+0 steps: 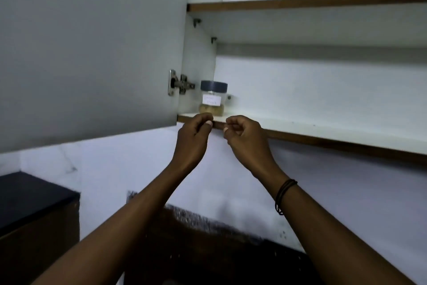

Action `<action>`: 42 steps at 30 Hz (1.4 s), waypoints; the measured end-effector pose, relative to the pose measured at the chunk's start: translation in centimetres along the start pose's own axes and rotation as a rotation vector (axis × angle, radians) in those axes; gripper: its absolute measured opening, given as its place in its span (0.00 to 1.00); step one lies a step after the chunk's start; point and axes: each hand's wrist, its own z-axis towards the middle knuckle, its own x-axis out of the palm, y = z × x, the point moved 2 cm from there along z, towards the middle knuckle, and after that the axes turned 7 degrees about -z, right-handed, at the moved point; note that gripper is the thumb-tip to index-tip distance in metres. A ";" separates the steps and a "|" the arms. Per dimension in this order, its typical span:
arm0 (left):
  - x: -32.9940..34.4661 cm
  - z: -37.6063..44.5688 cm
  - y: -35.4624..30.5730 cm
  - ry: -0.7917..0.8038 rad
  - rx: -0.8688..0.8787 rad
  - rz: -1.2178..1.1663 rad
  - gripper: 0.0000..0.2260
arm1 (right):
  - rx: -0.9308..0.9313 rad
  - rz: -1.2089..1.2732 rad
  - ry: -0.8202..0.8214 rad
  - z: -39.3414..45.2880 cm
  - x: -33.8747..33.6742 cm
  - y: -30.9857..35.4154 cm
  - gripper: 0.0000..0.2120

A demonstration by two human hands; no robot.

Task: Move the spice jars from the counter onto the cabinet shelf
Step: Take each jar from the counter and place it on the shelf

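Note:
A clear spice jar with a dark grey lid, a white label and tan contents stands at the far left of the lowest cabinet shelf. My left hand is raised just below and in front of the jar, its fingers loosely curled and holding nothing. My right hand is beside it at the shelf's brown front edge, also loosely curled with nothing in it. Neither hand touches the jar. No other jars are in view.
The open cabinet door hangs at the left on a metal hinge. A second shelf runs above. Below lie a dark counter and a black-topped unit at the left.

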 end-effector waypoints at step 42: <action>-6.3 -54.1 20.4 0.371 -1.045 -0.065 0.13 | 0.439 -0.289 0.709 -56.3 14.0 -15.4 0.41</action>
